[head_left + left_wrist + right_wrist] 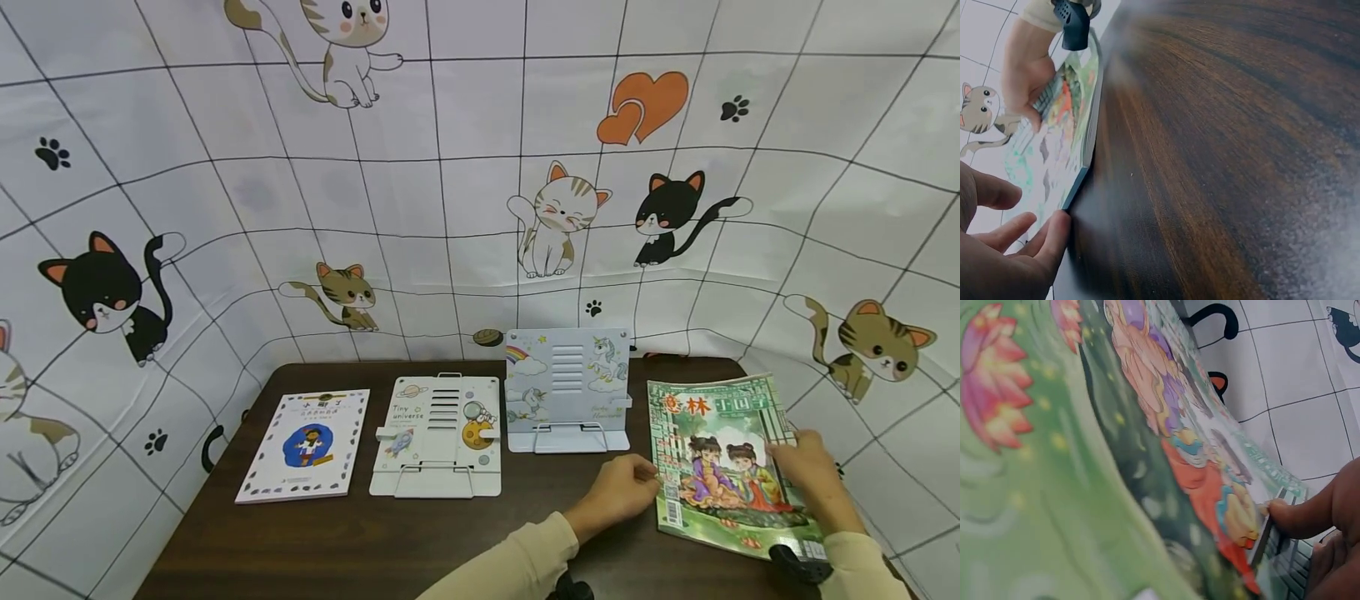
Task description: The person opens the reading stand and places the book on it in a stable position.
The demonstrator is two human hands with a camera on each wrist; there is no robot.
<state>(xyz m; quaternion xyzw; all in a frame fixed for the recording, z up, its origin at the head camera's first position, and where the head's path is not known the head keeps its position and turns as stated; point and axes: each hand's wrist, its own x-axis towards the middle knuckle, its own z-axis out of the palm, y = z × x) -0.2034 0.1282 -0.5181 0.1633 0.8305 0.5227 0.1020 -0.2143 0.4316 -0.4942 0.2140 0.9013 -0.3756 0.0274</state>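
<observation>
A green illustrated magazine (pixel 738 467) lies at the right of the dark table, two cartoon figures on its cover. My right hand (pixel 810 471) grips its right edge. In the right wrist view the thumb (pixel 1297 515) presses on the cover while the other fingers go beneath the edge. At the magazine's left edge is my left hand (pixel 618 492). Seen from the left wrist, its fingertips (pixel 1057 228) touch the spine side, with the thumb (pixel 1000 190) held apart from the cover.
A unicorn-patterned book stand (pixel 567 392) stands upright behind the left hand. Further left are a flat "Tiny universe" book stand (pixel 442 437) and a white book (pixel 307 446) with a blue circle. A cat-print cloth (pixel 465 192) hangs round the dark wooden table (pixel 300 550).
</observation>
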